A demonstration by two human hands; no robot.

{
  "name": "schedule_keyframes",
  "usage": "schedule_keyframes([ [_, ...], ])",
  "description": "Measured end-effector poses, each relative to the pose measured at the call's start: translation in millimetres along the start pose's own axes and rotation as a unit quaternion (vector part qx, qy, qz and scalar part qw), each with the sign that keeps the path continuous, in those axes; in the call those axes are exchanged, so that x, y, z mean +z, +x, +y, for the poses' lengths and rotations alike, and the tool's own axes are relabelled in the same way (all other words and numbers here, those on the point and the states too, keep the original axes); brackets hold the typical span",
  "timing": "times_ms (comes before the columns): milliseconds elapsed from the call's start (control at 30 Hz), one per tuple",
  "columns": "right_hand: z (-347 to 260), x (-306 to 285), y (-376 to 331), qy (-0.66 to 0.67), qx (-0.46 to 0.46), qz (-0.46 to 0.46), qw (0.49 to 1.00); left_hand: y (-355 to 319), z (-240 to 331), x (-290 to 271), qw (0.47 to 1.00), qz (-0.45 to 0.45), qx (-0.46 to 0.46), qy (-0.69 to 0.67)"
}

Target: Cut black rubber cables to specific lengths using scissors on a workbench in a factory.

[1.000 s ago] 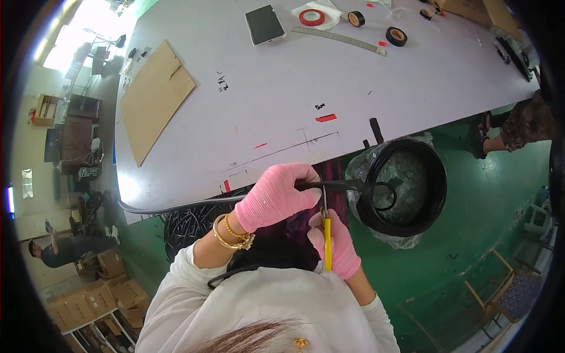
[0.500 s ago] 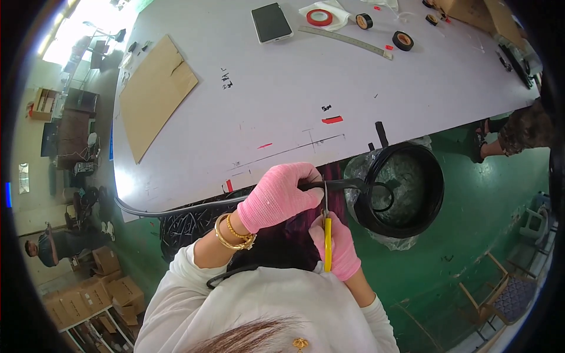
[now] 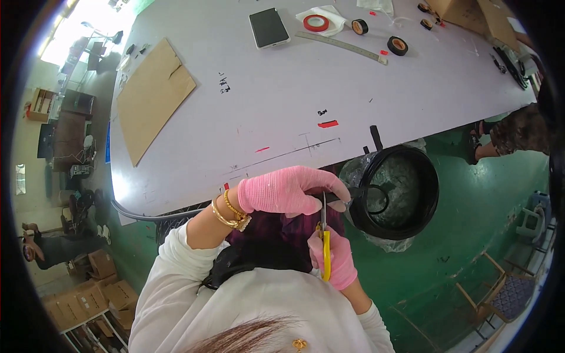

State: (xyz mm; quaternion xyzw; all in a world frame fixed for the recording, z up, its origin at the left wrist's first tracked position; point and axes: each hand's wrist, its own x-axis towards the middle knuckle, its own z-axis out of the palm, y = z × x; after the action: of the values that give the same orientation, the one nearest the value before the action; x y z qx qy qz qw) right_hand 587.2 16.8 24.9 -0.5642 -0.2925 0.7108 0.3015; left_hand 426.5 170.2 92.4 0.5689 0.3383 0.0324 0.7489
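Observation:
My left hand (image 3: pixel 288 189), in a pink glove with gold bangles at the wrist, grips a black corrugated tube (image 3: pixel 159 216) just below the table's near edge. The tube runs left under the table edge and right toward a big black coil (image 3: pixel 429 194). My right hand (image 3: pixel 335 259), also pink-gloved, holds yellow-handled scissors (image 3: pixel 325 244). Their blades point up and meet the tube right beside my left fingers.
The coil rings a plastic-lined bin (image 3: pixel 394 188) on the green floor. The white table (image 3: pixel 282 88) carries a cardboard sheet (image 3: pixel 150 97), a phone (image 3: pixel 268 27), a metal ruler (image 3: pixel 341 46) and tape rolls (image 3: pixel 398 45). Another person's legs (image 3: pixel 518 132) are at right; chairs (image 3: pixel 506 294) stand lower right.
The view has tilted slightly, so the table sits a little higher. My hands keep the same hold on the tube and scissors.

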Motion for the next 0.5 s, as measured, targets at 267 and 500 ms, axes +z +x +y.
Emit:
schedule_keyframes([
  [267,-5.0,-4.5,-8.0,0.007,0.068,0.004,0.998,4.0,-8.2,3.5,0.999,-0.036,-0.003,0.002],
  [500,21.3,-48.5,-7.3,-0.135,-0.441,0.116,0.88,-13.3,-22.4,0.7,0.991,0.05,0.111,-0.056],
])
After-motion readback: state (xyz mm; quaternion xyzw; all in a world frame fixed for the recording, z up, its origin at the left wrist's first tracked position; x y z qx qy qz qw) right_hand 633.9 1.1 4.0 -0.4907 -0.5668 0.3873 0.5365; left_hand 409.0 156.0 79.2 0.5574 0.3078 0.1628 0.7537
